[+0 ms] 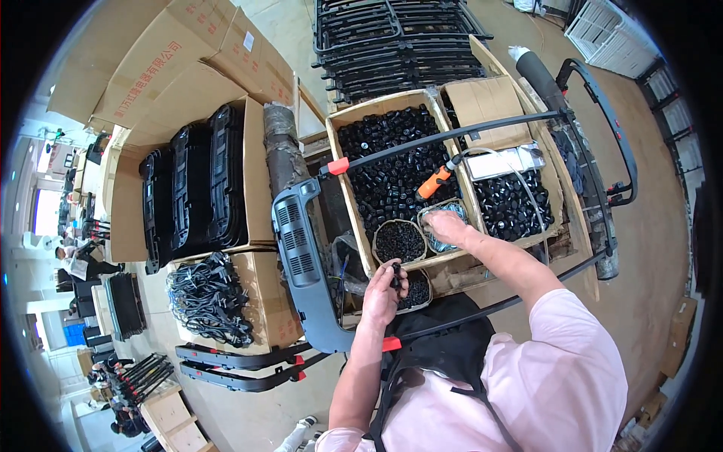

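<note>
My left hand (382,295) is closed around a small black part (397,276), just in front of the wooden bin's near edge. My right hand (446,228) reaches into a small container of silvery screws (454,209), its fingers bent down among them; their tips are hidden. Next to that container sits a round tub of small black pieces (399,242). Another tub of small black pieces (416,291) stands below it, near my left hand. An orange power screwdriver (435,183) with a cable lies on the heap of black caps (384,147).
A black tubular frame with a grey vented end panel (297,245) spans the wooden bin (354,207). More black caps (512,207) fill the right compartment. At left are a carton of black panels (211,181) and bundled cables (207,297). Stacked frames (395,45) stand behind.
</note>
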Demonstrator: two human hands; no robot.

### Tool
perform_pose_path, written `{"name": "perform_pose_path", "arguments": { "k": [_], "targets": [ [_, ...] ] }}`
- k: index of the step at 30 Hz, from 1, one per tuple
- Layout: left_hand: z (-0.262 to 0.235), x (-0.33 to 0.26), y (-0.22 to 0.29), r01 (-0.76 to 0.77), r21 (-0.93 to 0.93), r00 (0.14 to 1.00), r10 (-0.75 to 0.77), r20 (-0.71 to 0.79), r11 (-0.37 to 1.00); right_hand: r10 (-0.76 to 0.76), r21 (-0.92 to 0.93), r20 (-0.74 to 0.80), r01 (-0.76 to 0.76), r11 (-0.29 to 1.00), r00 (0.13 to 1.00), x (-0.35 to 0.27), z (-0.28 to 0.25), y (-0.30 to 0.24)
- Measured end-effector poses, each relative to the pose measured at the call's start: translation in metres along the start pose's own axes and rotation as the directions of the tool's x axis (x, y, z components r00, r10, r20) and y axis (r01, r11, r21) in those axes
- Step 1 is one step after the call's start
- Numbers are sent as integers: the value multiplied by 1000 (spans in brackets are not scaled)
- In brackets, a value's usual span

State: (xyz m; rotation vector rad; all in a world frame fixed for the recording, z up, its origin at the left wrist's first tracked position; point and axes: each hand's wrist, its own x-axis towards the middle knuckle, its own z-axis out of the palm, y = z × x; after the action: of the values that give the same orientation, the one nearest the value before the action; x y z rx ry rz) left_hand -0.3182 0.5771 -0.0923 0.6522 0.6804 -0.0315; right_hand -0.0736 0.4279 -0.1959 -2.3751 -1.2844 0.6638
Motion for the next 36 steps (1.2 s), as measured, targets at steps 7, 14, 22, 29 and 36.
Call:
{"name": "perform_pose_path", "arguments": {
  "k": [7,14,22,29,36],
  "targets": [
    [-12,-3,1,0,18,1000,-1,14,1000,160,114,-143,-145,983,977,-4,-17,-9],
    [-13,-4,-1,1,37,1000,-2,9,999,250,148,-182,-225,963,951,-11,-20,-6],
    [-23,-8,-1,3,111,1000,-7,29,994,271,893,54,-168,417,961,-41,-36,-94],
    [-29,-23,10,-44,209,998,35,46,977,107,691,21,-92,717,994,-48,-55,-157],
    [-38,-37,18,-43,243,997,27,70,969,-17,580,152,-76,811,988,-48,-61,-179]
  ]
}}
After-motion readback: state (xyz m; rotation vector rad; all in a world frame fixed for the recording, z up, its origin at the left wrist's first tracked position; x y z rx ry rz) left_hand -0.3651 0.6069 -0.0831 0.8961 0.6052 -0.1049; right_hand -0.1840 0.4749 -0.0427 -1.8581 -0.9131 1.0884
